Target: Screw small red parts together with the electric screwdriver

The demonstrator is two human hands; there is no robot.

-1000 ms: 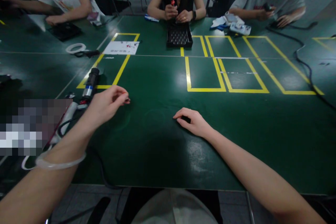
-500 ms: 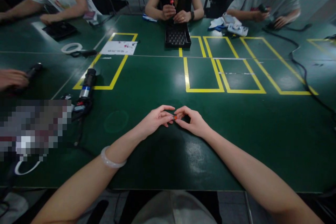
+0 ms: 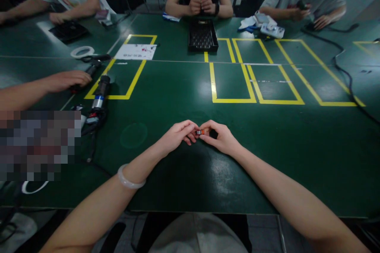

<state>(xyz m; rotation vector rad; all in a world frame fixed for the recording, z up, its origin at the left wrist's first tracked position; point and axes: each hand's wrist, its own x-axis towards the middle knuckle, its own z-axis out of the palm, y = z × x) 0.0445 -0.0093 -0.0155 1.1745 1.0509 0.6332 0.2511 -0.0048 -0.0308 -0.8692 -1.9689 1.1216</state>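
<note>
A small orange and silver part [image 3: 200,132], dark at one end, sits between my two hands above the near middle of the green table [image 3: 166,189]. My right hand [image 3: 218,134] pinches its orange end between thumb and fingertips. At the other end my left hand [image 3: 181,132] is closed, its thumb and index finger against the part and the remaining fingers curled beneath. A pale bangle circles my left wrist. The part is too small for me to tell its exact kind.
Left of my hands lies a black and silver cylindrical tool [image 3: 100,95] with a cable. Ahead are yellow tape outlines [image 3: 234,101], a white sheet [image 3: 136,51] and a black tray [image 3: 203,37]. Several people sit around; a co-worker's hand [image 3: 71,80] reaches in from the left.
My left thumb has shifted up against the index finger, and more of the small part shows. The co-worker's hand at left has reached further right. The person opposite has moved a red-handled tool.
</note>
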